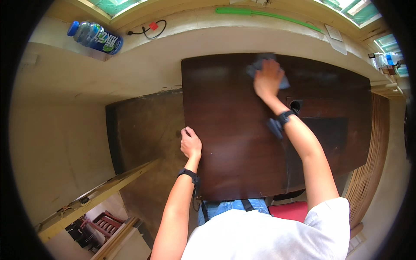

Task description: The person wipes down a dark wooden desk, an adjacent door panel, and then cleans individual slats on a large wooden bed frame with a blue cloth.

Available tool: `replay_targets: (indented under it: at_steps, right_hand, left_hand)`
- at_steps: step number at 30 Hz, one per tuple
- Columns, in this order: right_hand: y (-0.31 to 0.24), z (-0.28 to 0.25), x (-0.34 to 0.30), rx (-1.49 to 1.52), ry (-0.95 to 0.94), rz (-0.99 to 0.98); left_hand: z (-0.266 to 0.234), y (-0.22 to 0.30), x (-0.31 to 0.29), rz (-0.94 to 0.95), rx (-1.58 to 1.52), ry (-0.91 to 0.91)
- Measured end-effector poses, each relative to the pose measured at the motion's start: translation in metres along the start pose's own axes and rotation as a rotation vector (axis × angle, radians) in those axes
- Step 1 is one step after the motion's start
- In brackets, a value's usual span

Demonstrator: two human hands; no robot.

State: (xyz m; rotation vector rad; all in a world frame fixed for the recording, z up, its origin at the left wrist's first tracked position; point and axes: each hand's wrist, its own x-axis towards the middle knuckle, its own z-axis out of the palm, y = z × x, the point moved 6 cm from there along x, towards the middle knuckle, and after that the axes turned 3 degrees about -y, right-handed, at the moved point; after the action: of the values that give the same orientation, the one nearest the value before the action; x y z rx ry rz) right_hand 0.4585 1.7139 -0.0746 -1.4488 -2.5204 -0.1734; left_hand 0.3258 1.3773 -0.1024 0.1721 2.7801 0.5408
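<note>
I have the cloth (pixel 284 82) close to the far edge of the table (pixel 229 117), a little right of the middle of that edge, with the right hand (pixel 267 80) laid over it. Its fingers look stretched out across the cloth, but they are blurred, and I cannot tell whether they pinch it or only press. My left hand (pixel 190 143) is curled at the table's left edge, fingers closed on it as far as I can see, which should steady both body and top. To wipe well, I would keep the palm flat so the whole cloth bears down, run overlapping strokes along the far edge, and ease off before the corners so that nothing slips over. I judge the hole (pixel 296 106) the likeliest snag: better to go round its rim than drag a fold across it. The pale speck (pixel 211 153) by the left edge deserves a pass too. Much of the cloth is under the hand, so I cannot judge its folds. The left fingertips are hard to make out. Beneath the wristband (pixel 285 117) sits a small dark shape (pixel 274 128), perhaps a hanging part or a reflection. The right forearm covers part of the dark panel (pixel 323 134), and my shirt (pixel 260 236) hides whatever lies below the near edge.
</note>
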Motion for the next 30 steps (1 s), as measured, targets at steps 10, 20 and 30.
replay_targets:
  at_steps: [10, 20, 30]
  right_hand:
    - [-0.238, 0.008, 0.004, 0.418, 0.005, -0.519]
    - [-0.248, -0.035, -0.099, 0.542, -0.102, -1.128]
    - [-0.261, -0.047, -0.175, 0.442, -0.156, -1.145]
  left_hand:
    - [0.003, 0.009, -0.004, -0.031, -0.024, -0.041]
    - [-0.003, -0.002, 0.004, -0.026, -0.039, -0.054]
    - [0.044, -0.069, 0.038, 0.334, -0.733, -0.534]
